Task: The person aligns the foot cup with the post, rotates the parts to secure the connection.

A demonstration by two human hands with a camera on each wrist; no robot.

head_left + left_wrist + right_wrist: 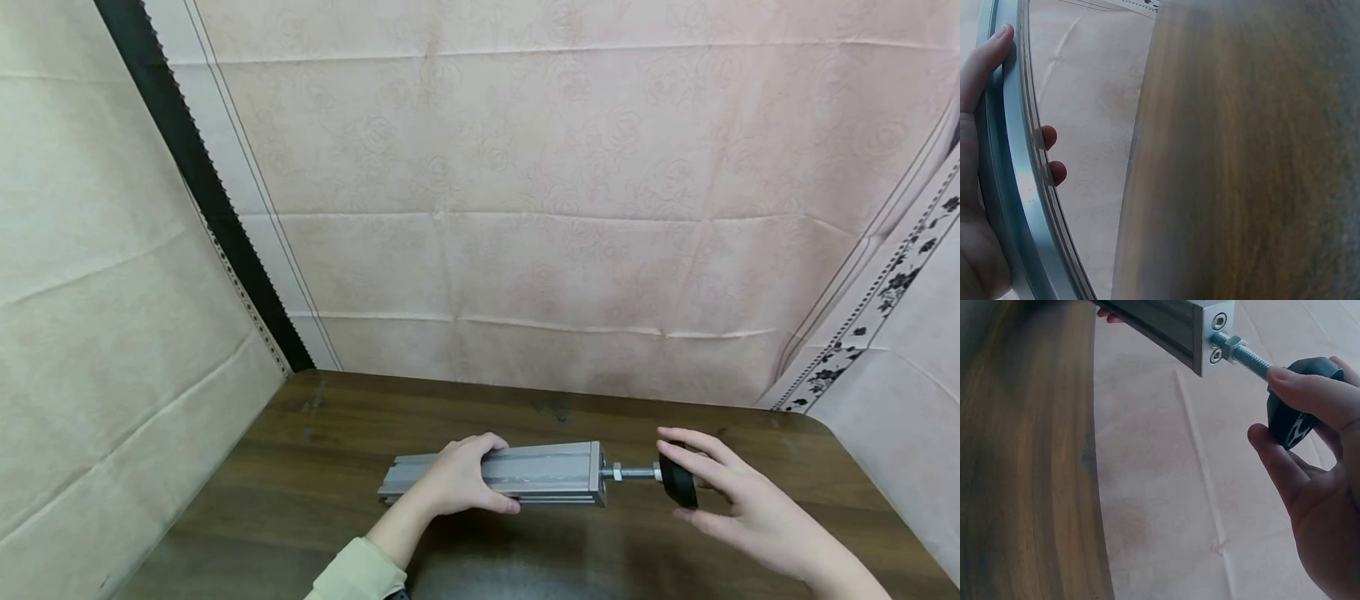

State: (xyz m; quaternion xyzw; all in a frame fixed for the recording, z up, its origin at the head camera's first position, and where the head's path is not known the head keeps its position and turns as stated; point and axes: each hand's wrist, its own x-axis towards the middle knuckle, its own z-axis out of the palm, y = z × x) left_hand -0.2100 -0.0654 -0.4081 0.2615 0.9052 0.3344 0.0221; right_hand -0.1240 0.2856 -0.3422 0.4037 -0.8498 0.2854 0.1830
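A grey aluminium profile [551, 471] lies lengthwise across the head view, held up over the table. My left hand [459, 483] grips it around the middle, thumb on the near side; two fingertips [1055, 173] show past its far edge in the left wrist view. Out of the end plate [1216, 337], which carries two socket-head screws, runs a threaded rod [1252, 361] with a hex nut [1231, 349] close to the plate. At the rod's outer end sits a black levelling foot [677, 477]. My right hand [746, 508] holds that foot between thumb and fingers.
The brown wooden table [300, 492] lies beneath both hands. Pale patterned cloth [525, 208] hangs behind it, with more cloth [90, 333] along the left side. A dark strip [217, 200] slants down to the table's back left corner. Flower-trimmed cloth [892, 292] borders the right.
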